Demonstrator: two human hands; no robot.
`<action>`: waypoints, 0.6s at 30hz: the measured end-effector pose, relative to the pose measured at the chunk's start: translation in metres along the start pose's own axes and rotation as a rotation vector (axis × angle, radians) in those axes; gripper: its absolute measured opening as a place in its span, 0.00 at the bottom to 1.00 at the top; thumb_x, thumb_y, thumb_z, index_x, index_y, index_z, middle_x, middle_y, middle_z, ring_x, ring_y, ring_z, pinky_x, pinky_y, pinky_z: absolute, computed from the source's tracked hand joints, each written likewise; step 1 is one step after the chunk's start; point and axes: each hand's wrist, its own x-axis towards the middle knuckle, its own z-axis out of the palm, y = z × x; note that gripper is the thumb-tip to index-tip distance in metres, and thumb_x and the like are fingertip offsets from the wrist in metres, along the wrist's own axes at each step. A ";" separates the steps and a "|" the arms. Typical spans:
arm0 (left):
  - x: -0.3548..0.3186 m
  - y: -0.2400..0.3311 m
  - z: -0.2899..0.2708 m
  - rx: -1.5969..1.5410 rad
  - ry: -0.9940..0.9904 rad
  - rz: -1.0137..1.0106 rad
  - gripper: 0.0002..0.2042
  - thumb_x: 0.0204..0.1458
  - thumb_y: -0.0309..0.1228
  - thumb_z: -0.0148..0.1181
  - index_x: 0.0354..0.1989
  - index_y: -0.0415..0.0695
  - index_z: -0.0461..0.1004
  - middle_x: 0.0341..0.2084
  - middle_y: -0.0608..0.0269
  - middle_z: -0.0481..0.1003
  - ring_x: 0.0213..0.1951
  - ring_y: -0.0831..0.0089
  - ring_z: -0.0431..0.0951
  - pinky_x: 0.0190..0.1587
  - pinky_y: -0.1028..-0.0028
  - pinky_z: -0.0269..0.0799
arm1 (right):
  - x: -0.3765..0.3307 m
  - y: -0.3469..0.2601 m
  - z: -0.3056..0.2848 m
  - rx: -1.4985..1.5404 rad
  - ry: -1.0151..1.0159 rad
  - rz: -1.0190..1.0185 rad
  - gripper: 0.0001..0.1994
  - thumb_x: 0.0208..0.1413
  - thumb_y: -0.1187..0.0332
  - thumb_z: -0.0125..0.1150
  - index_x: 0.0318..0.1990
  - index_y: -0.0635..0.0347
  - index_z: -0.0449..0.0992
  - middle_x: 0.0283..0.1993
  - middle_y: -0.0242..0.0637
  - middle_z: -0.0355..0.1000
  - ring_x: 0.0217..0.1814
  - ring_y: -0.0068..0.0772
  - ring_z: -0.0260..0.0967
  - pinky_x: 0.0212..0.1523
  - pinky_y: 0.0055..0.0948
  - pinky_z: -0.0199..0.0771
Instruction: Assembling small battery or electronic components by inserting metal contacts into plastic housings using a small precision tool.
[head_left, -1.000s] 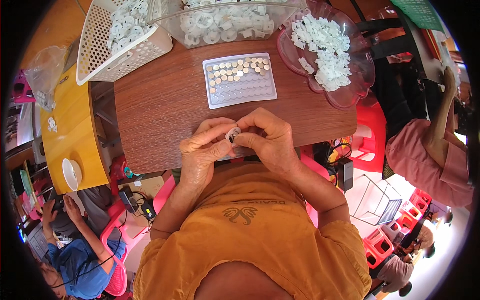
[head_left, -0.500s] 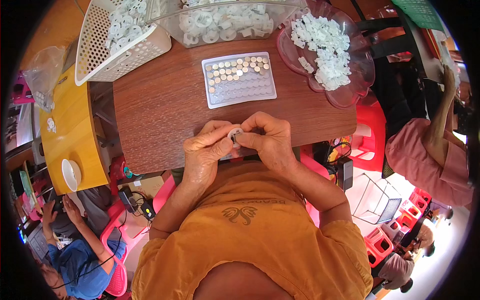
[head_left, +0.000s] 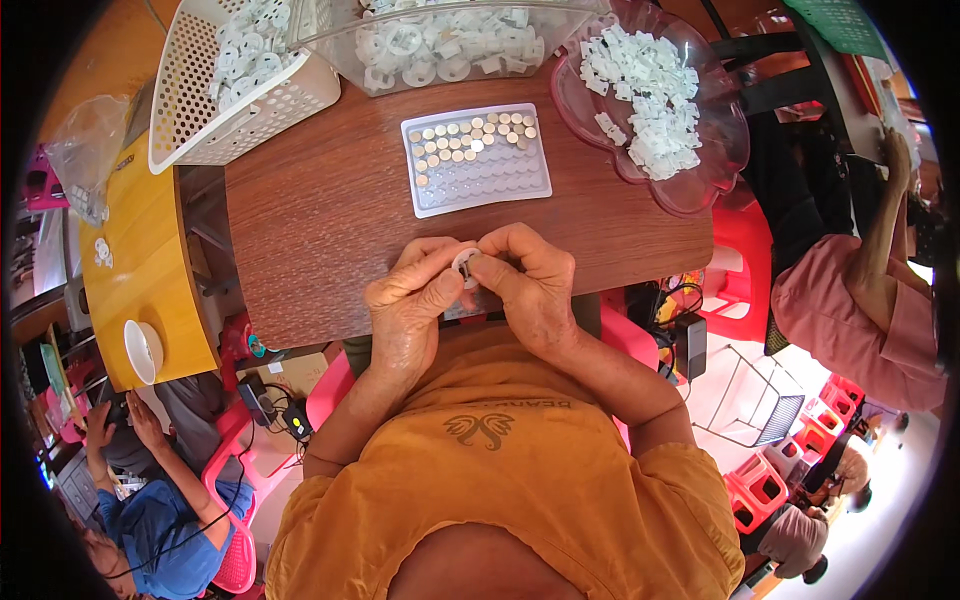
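A small round white plastic piece (head_left: 465,262) with a dark part in its middle is pinched between my two hands near the table's front edge. My left hand (head_left: 410,300) grips its left side between thumb and fingers. From the other side, my right hand (head_left: 532,290) closes on it, the thumb lying over its face and hiding part of it. Beyond my hands lies a white plastic tray (head_left: 480,203) with rows of round pockets. Shiny button cells (head_left: 457,143) fill many of the far pockets; the near rows show bare plastic.
At the back stand a white perforated basket (head_left: 240,125) and a clear bin (head_left: 455,72), both holding white plastic parts. A pinkish scalloped tray (head_left: 715,190) heaped with small white pieces (head_left: 650,100) is at right. A white bowl (head_left: 143,350) sits on the yellow table. People sit at both sides.
My right thumb has slid a little to the left over the round piece. Both hands have shifted very slightly; the tray of button cells looks the same.
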 end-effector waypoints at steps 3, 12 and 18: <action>0.002 -0.002 -0.003 -0.069 0.002 -0.038 0.14 0.50 0.27 0.60 0.43 0.32 0.75 0.40 0.57 0.70 0.34 0.71 0.72 0.31 0.75 0.72 | 0.000 -0.006 0.001 -0.010 0.000 0.050 0.03 0.53 0.81 0.53 0.28 0.66 0.68 0.21 0.32 0.68 0.22 0.17 0.64 0.21 0.18 0.62; 0.009 -0.001 -0.011 -0.095 -0.054 -0.072 0.14 0.51 0.28 0.59 0.43 0.32 0.74 0.38 0.56 0.72 0.33 0.70 0.72 0.30 0.75 0.71 | 0.003 -0.005 -0.002 -0.154 -0.028 0.030 0.04 0.53 0.76 0.57 0.30 0.67 0.70 0.23 0.31 0.70 0.24 0.14 0.66 0.21 0.16 0.62; 0.007 0.007 0.001 0.035 0.020 -0.060 0.14 0.54 0.26 0.56 0.47 0.34 0.73 0.37 0.59 0.72 0.30 0.76 0.72 0.29 0.80 0.68 | 0.002 -0.001 0.000 -0.041 0.055 0.069 0.03 0.53 0.77 0.58 0.31 0.67 0.70 0.25 0.32 0.72 0.26 0.14 0.67 0.24 0.16 0.66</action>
